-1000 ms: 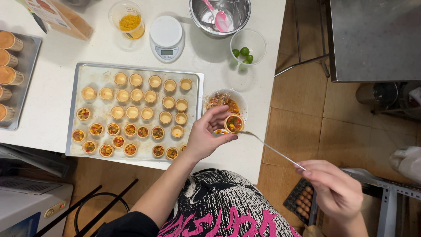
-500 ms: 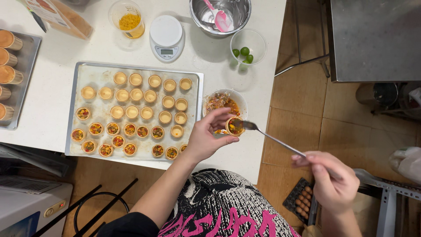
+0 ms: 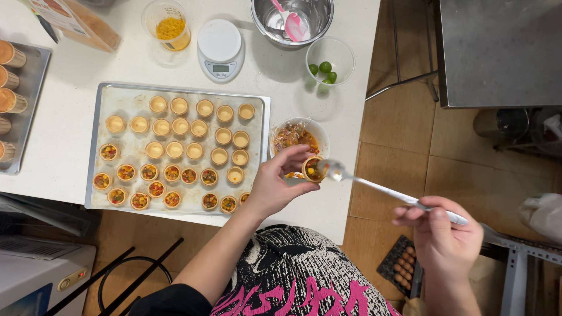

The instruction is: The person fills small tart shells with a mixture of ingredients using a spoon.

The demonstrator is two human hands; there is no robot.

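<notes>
So the baking tray (image 3: pixel 93 146) is the anchor here, sitting on the white counter (image 3: pixel 52 129) with rows of little pastry cups, the ones along its near edge already filled. Just right of the tray, the left hand (image 3: pixel 275 187) pinches one filled tartlet cup (image 3: pixel 313 168) between fingertips, lifted over the filling bowl (image 3: pixel 319 131), probably so drips land there. Further right of the tray, past the counter edge and over the floor, the right hand (image 3: pixel 442 237) is closed around a long spoon (image 3: pixel 374 186), bowl end touching the cup. Plenty of free room on that side; the counter behind the tray is crowded with a scale (image 3: pixel 219 50) and a metal mixing bowl (image 3: pixel 260 17).
</notes>
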